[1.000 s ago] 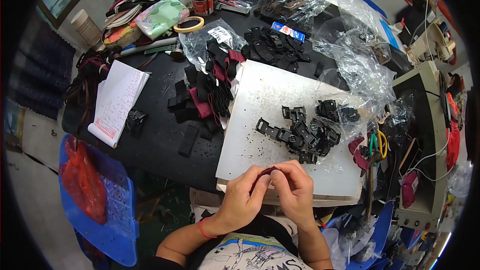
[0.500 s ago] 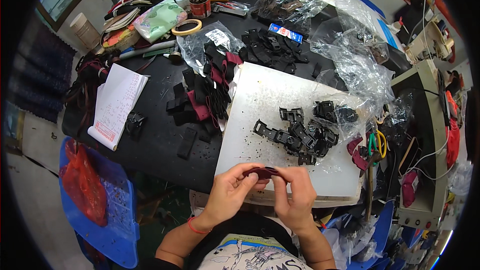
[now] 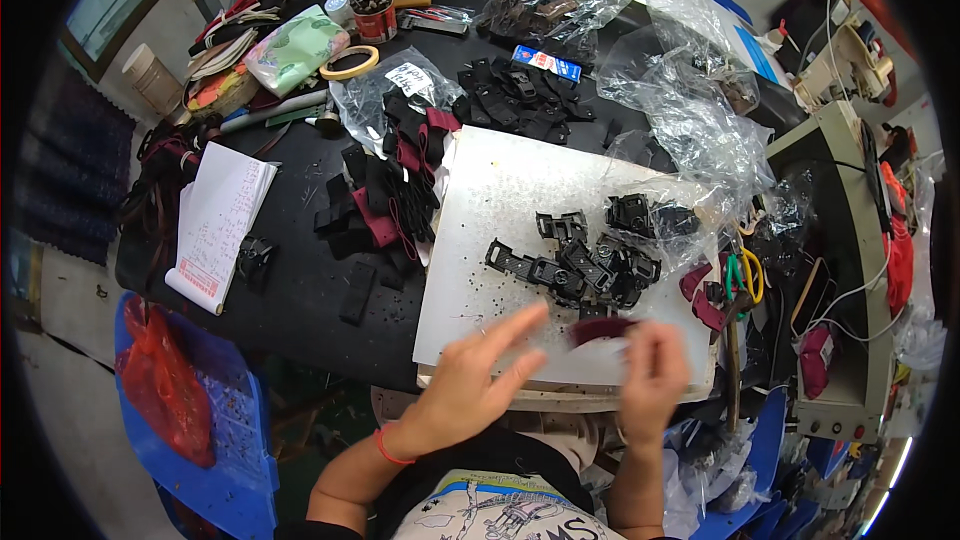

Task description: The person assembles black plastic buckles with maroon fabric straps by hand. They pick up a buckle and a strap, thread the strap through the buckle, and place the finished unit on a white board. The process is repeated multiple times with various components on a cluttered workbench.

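Note:
My right hand (image 3: 655, 375), blurred by motion, pinches one end of a short maroon strap (image 3: 598, 331) above the front of the white board (image 3: 480, 200). The strap's other end sticks out to the left. My left hand (image 3: 480, 370) is apart from it, fingers stretched out and thumb spread, with nothing in them. Just beyond both hands, a pile of black plastic buckles (image 3: 590, 265) lies on the board. Right of the pile rests another maroon strap piece (image 3: 702, 298), beside scissors with yellow and green handles (image 3: 750, 275).
Black and maroon strap pieces (image 3: 385, 205) are heaped left of the board, with more black ones (image 3: 515, 100) behind it. Clear plastic bags (image 3: 680, 110) spread over the back right. A notepad (image 3: 222, 215) lies far left. A blue chair (image 3: 235, 410) holds a red bag (image 3: 165, 390).
My hands have parted: the left has let go of the maroon strap and opened. My right hand has moved right, carrying the strap. The whole view has shifted slightly.

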Available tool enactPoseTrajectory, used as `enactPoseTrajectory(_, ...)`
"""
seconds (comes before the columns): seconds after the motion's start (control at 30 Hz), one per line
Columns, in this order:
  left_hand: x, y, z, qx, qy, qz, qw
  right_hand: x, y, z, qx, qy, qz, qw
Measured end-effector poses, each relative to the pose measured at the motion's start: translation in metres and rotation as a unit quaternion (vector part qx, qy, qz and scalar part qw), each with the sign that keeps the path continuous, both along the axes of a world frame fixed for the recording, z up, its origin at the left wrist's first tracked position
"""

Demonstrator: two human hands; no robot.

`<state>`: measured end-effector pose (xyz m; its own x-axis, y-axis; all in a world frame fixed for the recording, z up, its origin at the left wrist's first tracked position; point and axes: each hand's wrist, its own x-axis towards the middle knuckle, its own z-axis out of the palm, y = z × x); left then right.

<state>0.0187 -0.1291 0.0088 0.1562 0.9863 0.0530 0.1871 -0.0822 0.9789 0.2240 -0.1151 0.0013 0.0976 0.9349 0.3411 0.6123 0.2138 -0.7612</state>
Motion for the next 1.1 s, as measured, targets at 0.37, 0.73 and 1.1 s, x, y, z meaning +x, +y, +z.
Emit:
enactPoseTrajectory(0.37,-0.013,0.050,-0.014,0.144,0.222,0.263,0.928,0.054,0.026,0.009,0.097,-0.126,-0.178,0.971)
enactPoseTrajectory(0.73,0.004,-0.001,0.001,-0.004,0.009,0.163,0.987,-0.054,0.007,0.012,-0.206,0.288,0.153,0.923)
enactPoseTrajectory(1.1,-0.006,-0.001,0.004,-0.083,-0.006,0.151,0.985,-0.041,0.017,0.015,0.087,-0.074,0.342,0.933)
